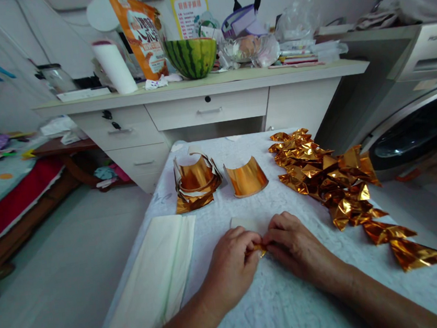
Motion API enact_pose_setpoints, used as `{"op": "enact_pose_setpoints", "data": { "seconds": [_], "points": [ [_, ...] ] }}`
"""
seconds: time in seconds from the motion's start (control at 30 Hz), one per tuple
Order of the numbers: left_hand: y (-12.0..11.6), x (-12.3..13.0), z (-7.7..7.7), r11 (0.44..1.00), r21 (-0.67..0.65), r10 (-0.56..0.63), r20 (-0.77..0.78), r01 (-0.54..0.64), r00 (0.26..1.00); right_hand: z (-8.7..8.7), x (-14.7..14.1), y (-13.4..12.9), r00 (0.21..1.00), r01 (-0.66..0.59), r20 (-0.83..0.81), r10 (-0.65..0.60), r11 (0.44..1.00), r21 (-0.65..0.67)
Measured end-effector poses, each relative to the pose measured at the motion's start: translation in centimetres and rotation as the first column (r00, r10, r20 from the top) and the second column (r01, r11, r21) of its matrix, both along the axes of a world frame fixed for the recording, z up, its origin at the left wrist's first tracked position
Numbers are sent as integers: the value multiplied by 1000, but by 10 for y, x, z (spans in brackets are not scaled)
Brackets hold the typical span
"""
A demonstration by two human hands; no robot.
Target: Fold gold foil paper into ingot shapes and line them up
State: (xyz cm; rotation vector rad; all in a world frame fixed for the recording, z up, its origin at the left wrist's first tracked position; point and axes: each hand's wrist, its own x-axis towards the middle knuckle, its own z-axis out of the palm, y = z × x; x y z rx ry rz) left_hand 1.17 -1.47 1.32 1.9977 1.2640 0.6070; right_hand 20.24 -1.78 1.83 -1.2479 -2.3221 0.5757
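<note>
My left hand [235,257] and my right hand [290,242] meet over the middle of the table, fingers pinched on a piece of gold foil paper [262,251]. Most of that piece is hidden by the fingers. Just behind the hands a pale sheet edge [244,223] shows. Farther back a single curved gold foil sheet [247,178] lies beside a stack of curled gold foil sheets [196,179]. Folded gold foil pieces [313,166] are heaped along the right side of the table.
A folded cream paper or cloth [152,277] lies on the left of the cloth-covered table [221,327]. Behind stands a white desk [205,87] bearing a cut watermelon [193,58], an orange snack bag [143,35] and clutter. A washing machine [409,74] is at the right, a bed [6,209] at the left.
</note>
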Motion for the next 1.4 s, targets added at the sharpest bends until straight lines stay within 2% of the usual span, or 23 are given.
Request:
{"op": "enact_pose_setpoints", "data": {
  "seconds": [0.07, 0.2, 0.3, 0.4, 0.63, 0.8, 0.97, 1.17, 1.27, 1.4],
  "points": [
    [1, -3, 2, 998, 21, 52, 25, -52, 998, -3, 0, 1, 1000, -5, 20, 6, 1000, -2],
    [4, -9, 2, 952, 211, 240, -58, -223, 969, -7, 2, 3, 1000, -10, 27, 10, 1000, 1],
    [7, -12, -2, 927, 267, 303, -126, -262, 945, -7, 2, 3, 1000, 1, 18, -1, 1000, 1],
    [9, -14, -5, 934, 224, 304, -89, -278, 949, -5, 2, 2, 1000, 6, 15, -6, 1000, -5],
    [12, -19, -3, 946, 15, 321, 47, -322, 946, 1, 1, 0, 999, 17, 34, -17, 1000, -20],
    [15, -21, 2, 946, -150, 303, 95, -287, 948, 2, 3, 2, 997, 46, 55, -45, 999, -23],
    [11, -19, 5, 960, -160, 238, 45, -228, 970, 4, 6, 3, 992, 104, 77, -99, 993, -55],
    [8, -16, 5, 970, -91, 229, 18, -227, 973, 1, 4, 3, 990, 134, 47, -130, 986, -101],
    [8, -16, 5, 969, -108, 230, 69, -222, 971, 3, 4, 2, 996, 83, 41, -80, 994, -77],
    [7, -13, 2, 959, -202, 240, 218, -197, 946, 11, 2, -1, 998, 46, 42, -43, 997, -62]
  ]
}}
